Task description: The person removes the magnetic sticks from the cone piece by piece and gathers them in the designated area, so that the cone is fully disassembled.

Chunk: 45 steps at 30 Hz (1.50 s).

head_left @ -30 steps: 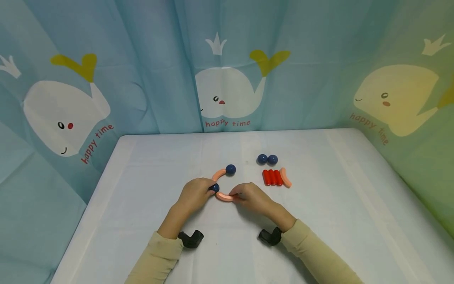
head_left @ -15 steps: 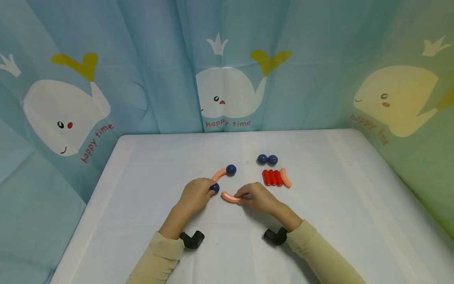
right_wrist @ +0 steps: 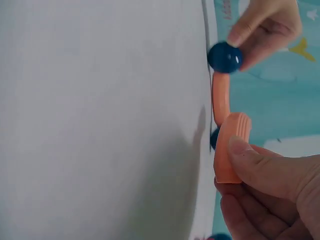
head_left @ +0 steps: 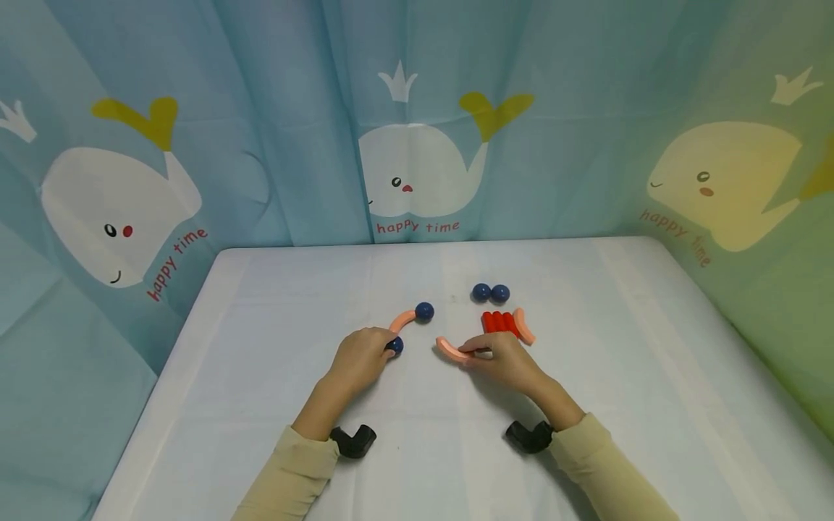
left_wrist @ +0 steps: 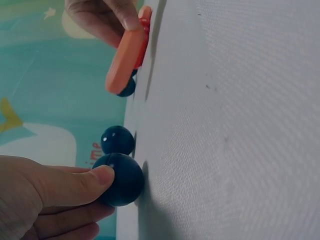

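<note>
The curved pink piece (head_left: 451, 352) is in the right hand (head_left: 504, 362), pinched at its end between thumb and fingers, sitting near the middle of the white table (head_left: 274, 434). In the right wrist view it stands clear of the cloth, with its shadow beneath it. At nine o'clock from it, a gap apart, the left hand (head_left: 357, 356) pinches a dark blue ball (head_left: 394, 346) with thumb and fingertips, pressing it against the table. From that ball a second pink arc (head_left: 402, 319) runs up towards one o'clock and ends at another blue ball (head_left: 424, 312), the arc touching both. Going further out, at one o'clock from the right hand, a cluster of red sticks (head_left: 499, 322) lies side by side, partly covered by the fingers, with a third pink arc (head_left: 524, 325) just beside them on their three o'clock side. Beyond those, at twelve o'clock, two blue balls (head_left: 491, 293) sit touching each other. Behind the table hangs a blue curtain (head_left: 274, 108) printed with white whales and the words "happy time".
</note>
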{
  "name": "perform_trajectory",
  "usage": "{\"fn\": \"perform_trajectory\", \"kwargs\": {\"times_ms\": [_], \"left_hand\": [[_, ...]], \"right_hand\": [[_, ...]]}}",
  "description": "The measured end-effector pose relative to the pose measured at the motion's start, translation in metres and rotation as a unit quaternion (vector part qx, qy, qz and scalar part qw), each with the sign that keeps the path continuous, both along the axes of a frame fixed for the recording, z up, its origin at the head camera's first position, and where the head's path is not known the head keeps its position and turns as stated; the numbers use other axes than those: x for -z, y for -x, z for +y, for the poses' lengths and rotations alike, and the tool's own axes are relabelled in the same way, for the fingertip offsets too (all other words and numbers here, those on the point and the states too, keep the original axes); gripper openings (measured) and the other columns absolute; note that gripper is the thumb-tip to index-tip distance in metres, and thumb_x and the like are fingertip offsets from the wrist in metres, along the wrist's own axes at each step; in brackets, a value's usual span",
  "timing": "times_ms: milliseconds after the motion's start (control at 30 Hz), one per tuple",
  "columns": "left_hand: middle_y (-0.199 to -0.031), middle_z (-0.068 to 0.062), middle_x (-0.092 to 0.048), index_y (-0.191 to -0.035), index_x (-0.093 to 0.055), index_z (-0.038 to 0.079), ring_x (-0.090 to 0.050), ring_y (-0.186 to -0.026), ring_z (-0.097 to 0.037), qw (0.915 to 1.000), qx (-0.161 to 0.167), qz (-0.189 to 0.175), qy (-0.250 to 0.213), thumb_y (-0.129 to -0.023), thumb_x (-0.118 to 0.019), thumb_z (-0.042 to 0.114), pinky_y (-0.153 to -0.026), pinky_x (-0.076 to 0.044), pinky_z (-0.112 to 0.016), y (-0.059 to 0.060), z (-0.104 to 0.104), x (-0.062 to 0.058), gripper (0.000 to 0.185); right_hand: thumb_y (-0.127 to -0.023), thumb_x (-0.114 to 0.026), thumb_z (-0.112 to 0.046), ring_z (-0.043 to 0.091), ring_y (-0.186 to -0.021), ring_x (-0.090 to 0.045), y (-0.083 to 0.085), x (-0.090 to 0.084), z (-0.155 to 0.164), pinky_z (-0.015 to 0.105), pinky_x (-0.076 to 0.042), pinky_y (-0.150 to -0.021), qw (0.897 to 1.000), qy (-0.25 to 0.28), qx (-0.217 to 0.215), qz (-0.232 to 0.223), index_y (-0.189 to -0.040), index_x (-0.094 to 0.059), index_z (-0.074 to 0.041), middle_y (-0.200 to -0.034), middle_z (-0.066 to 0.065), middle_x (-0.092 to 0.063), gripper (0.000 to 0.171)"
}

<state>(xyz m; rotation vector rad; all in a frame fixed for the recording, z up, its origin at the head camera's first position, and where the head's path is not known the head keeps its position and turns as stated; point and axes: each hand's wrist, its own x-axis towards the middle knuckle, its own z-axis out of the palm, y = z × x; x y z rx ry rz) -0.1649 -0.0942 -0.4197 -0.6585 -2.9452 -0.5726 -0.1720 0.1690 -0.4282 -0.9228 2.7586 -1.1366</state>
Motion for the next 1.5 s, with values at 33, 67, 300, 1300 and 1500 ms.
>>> {"fn": "perform_trajectory", "kwargs": {"times_ms": [33, 67, 300, 1300, 1500], "left_hand": [[-0.097, -0.010, -0.067, -0.105, -0.067, 0.002, -0.063, -0.089, -0.026, 1.0000, -0.001, 0.000, 0.001, -0.081, -0.070, 0.012, -0.074, -0.050, -0.038, 0.000, 0.000, 0.000, 0.027], [-0.095, -0.010, -0.067, -0.103, -0.068, 0.002, -0.063, -0.087, -0.026, 1.0000, -0.002, -0.001, 0.000, -0.081, -0.070, 0.012, -0.073, -0.050, -0.038, 0.000, 0.000, 0.000, 0.025], [-0.096, -0.010, -0.067, -0.103, -0.068, 0.002, -0.063, -0.087, -0.026, 0.9999, -0.007, -0.008, -0.005, -0.081, -0.071, 0.012, -0.073, -0.050, -0.038, 0.000, 0.001, -0.001, 0.025], [-0.087, -0.007, -0.067, -0.085, -0.067, 0.008, -0.063, -0.080, -0.023, 1.0000, 0.001, 0.008, -0.005, -0.082, -0.069, 0.011, -0.067, -0.049, -0.036, -0.001, 0.001, 0.000, 0.005], [-0.084, -0.006, -0.066, -0.078, -0.064, 0.011, -0.063, -0.078, -0.023, 0.9995, 0.007, 0.031, 0.002, -0.081, -0.070, 0.012, -0.064, -0.049, -0.036, -0.002, 0.000, 0.000, 0.007]], "right_hand": [[-0.075, -0.073, 0.002, 0.019, -0.081, -0.063, 0.000, -0.001, 0.003, 0.038, -0.051, -0.077, 1.000, 0.000, 0.008, -0.002, -0.093, -0.072, -0.001, -0.087, 0.004, -0.069, 0.019], [-0.074, -0.073, 0.002, 0.019, -0.081, -0.062, 0.000, -0.002, 0.006, 0.037, -0.051, -0.077, 1.000, -0.001, 0.019, -0.003, -0.093, -0.072, -0.001, -0.088, 0.005, -0.069, 0.019], [-0.072, -0.073, 0.008, 0.023, -0.081, -0.062, 0.000, -0.007, 0.027, 0.040, -0.052, -0.075, 0.996, -0.006, 0.090, 0.012, -0.092, -0.072, 0.002, -0.088, 0.009, -0.068, 0.022], [-0.083, -0.068, -0.010, 0.033, -0.086, -0.061, 0.010, -0.005, 0.098, 0.034, -0.051, -0.064, 0.955, -0.033, 0.293, -0.032, -0.102, -0.066, 0.008, -0.095, 0.022, -0.065, 0.027], [-0.083, -0.067, -0.010, 0.034, -0.086, -0.060, 0.011, -0.001, 0.101, 0.043, -0.050, -0.069, 0.955, -0.045, 0.289, -0.054, -0.100, -0.066, 0.009, -0.094, 0.022, -0.065, 0.026]]}}
